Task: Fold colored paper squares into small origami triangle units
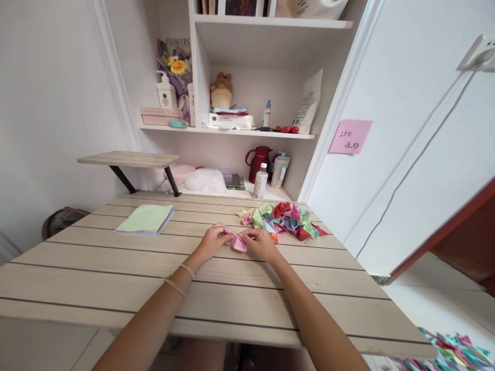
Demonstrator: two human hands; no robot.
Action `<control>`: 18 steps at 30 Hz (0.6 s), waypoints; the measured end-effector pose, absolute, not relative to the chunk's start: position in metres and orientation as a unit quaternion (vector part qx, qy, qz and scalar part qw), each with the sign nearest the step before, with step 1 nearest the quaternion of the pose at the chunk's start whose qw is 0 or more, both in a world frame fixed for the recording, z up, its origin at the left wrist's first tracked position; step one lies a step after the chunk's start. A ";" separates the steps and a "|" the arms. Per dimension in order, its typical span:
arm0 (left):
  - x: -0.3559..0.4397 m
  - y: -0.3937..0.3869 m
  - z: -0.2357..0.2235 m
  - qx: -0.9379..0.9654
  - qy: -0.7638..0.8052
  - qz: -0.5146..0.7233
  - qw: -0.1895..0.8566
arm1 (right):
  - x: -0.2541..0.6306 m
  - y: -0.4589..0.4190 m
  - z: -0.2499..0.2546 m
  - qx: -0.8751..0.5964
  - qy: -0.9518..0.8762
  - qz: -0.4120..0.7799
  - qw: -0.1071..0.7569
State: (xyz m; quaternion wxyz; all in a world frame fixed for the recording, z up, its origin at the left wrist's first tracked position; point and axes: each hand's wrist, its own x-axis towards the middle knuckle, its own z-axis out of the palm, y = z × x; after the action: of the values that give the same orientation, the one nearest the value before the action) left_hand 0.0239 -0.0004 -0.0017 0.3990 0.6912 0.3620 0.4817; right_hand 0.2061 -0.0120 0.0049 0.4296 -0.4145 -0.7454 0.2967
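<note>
A small pink folded paper piece (238, 243) is held between my two hands, just above the wooden table. My left hand (213, 240) pinches its left side between thumb and fingers. On the other side, my right hand (260, 242) grips the right edge in the same pinching way. The fingertips cover parts of the folds, so the exact shape is hard to make out. Right behind my right hand lies a pile of colourful folded paper pieces (284, 219). To the left rests a stack of square paper sheets (146, 219), light green on top.
The slatted wooden table (232, 304) meets a white shelf unit at the back. A small raised stand (131, 158) occupies the back left. A bottle (260, 181) and a red jug (258, 162) stand behind the pile. More folded papers (456, 350) lie at lower right, below the table.
</note>
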 end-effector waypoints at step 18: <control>0.021 0.002 -0.008 0.690 0.360 0.442 0.445 | 0.207 -0.012 0.004 -0.412 -0.764 0.316 0.383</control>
State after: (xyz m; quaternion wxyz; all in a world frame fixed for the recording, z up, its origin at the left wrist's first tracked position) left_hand 0.0209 0.0017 -0.0081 0.4454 0.6903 0.3600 0.4422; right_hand 0.2073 -0.0116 0.0037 0.3830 -0.4117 -0.7640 0.3163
